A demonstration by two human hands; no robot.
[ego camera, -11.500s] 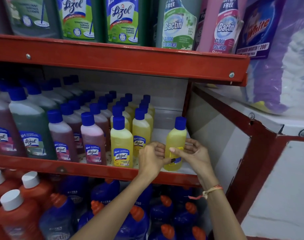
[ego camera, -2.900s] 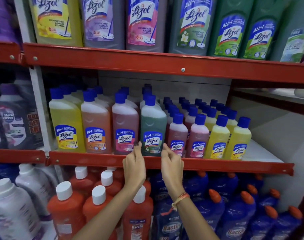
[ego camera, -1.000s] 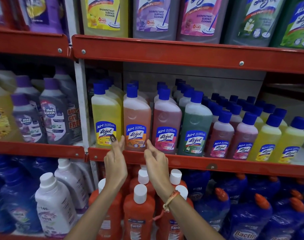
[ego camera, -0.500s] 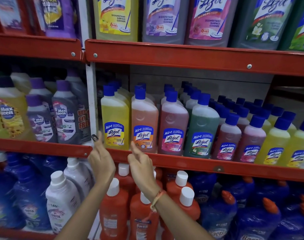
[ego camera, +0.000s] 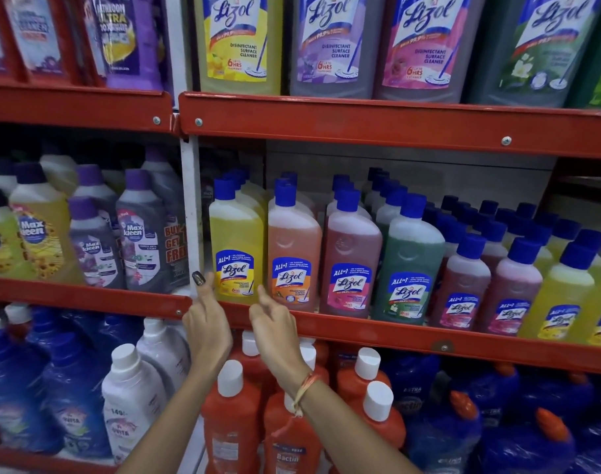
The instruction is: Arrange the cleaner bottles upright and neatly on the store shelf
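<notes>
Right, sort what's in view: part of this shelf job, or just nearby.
Job: yellow bottle, orange bottle, pink bottle, green bottle, left hand, right hand.
Nearby: red bottles below, big bottles above.

Red metal shelving [ego camera: 394, 130] on a white upright post [ego camera: 190, 213], grey back panel [ego camera: 411, 172] behind.

I have moved along the shelf [ego camera: 377, 331] to the left. Before, my hands held a small yellow bottle at the far right end. Now my left hand [ego camera: 206, 323] and right hand [ego camera: 275, 328] are at the big yellow bottle [ego camera: 235, 248], open, one on each side.
</notes>
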